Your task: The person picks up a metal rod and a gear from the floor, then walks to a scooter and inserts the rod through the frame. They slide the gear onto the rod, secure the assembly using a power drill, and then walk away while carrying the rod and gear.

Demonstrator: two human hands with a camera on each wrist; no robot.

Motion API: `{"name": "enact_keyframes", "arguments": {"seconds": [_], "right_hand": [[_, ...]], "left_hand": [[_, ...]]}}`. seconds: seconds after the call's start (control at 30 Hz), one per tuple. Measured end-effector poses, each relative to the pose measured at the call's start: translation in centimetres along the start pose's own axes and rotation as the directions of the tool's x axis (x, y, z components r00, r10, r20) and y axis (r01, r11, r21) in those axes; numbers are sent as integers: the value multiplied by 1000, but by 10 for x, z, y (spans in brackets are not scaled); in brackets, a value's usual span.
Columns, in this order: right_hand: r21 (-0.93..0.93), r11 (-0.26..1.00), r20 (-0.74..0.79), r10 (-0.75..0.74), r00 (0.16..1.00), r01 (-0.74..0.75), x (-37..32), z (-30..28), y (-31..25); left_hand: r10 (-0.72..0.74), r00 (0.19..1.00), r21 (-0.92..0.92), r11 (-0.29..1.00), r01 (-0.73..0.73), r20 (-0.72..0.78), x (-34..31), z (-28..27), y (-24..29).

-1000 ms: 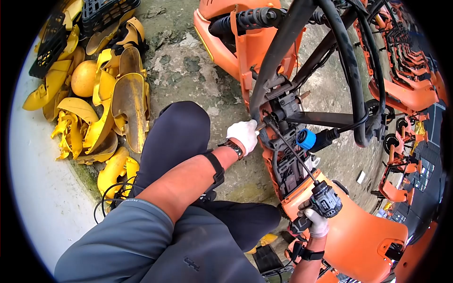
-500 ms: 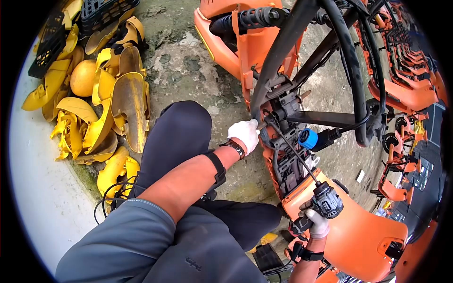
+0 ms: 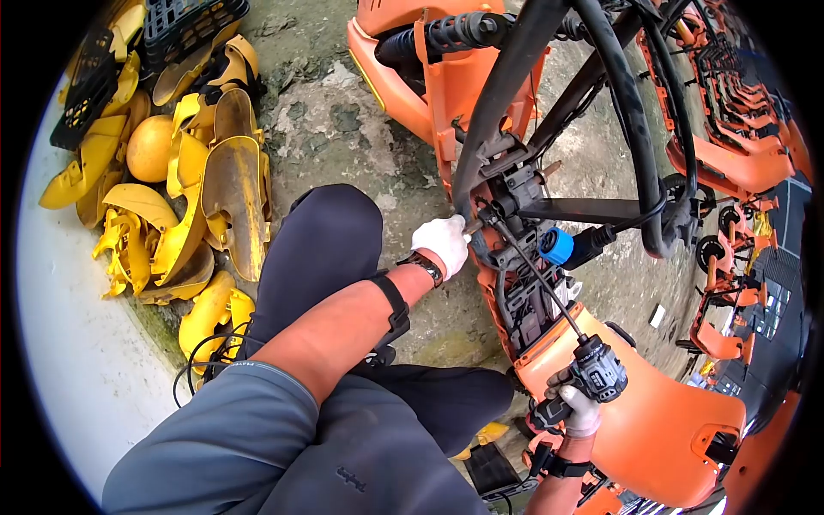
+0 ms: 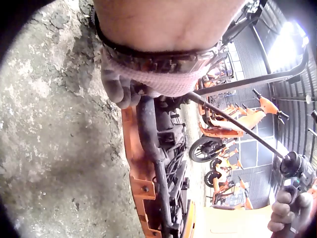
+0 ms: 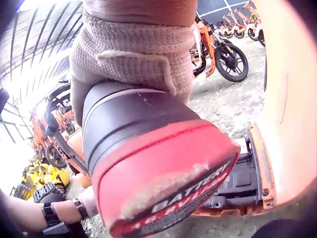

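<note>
My left hand (image 3: 441,244), in a white glove with grey fingertips, is at the near side of the scooter's black frame (image 3: 486,129). Its fingers curl round a short metal piece (image 3: 473,227) beside the frame tube; the fingers hide most of it. My right hand (image 3: 581,410), also gloved, grips a cordless drill (image 3: 599,369) by the handle above the orange body panel. From the drill a long thin bit (image 3: 547,289) slants into the frame, its tip close to my left hand. The drill's red battery base (image 5: 158,173) fills the middle of the right wrist view.
Yellow plastic covers (image 3: 232,197) lie heaped at left beside a black crate (image 3: 184,26). A blue-capped connector (image 3: 556,246) sits near the bit. An orange body part with a shock absorber (image 3: 446,33) stands ahead. More orange scooters (image 3: 738,163) line the right side.
The head view has shifted slightly, and the drill has tilted a little in the right hand. Both hands keep their holds, the left in the same place at the frame.
</note>
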State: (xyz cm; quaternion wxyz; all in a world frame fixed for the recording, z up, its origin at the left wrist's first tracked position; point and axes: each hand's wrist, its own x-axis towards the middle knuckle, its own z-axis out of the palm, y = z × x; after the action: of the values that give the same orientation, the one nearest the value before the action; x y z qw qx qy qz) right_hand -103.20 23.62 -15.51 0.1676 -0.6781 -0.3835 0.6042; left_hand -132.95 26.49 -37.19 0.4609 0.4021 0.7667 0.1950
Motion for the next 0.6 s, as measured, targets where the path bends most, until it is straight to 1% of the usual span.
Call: {"name": "enact_keyframes", "arguments": {"seconds": [0.13, 0.23, 0.33, 0.37, 0.47, 0.5, 0.53, 0.6], "right_hand": [[100, 994, 52, 31, 998, -36, -6, -23, 24], [186, 982, 59, 33, 998, -43, -15, -21, 34], [252, 966, 24, 49, 999, -53, -21, -24, 53], [269, 962, -10, 55, 998, -50, -24, -22, 58], [333, 943, -5, 18, 1000, -15, -30, -11, 62], [358, 934, -72, 14, 997, 13, -35, -2, 58], [363, 931, -116, 2, 993, 41, -36, 0, 61], [378, 920, -183, -37, 982, 106, -36, -1, 74]], "left_hand": [[-21, 1000, -27, 999, 21, -5, 2, 2, -2], [-13, 1000, -29, 999, 13, 3, 3, 1, -1], [6, 1000, -8, 1000, -6, -11, 6, 5, -2], [3, 1000, -4, 1000, -3, -17, 6, 3, -1], [55, 996, 32, 998, -53, -64, 10, 7, -3], [134, 983, 8, 991, -134, -123, 10, 11, -7], [102, 992, 46, 994, -98, -78, 11, 7, -2], [115, 991, 55, 992, -111, -71, 14, 10, -4]]}}
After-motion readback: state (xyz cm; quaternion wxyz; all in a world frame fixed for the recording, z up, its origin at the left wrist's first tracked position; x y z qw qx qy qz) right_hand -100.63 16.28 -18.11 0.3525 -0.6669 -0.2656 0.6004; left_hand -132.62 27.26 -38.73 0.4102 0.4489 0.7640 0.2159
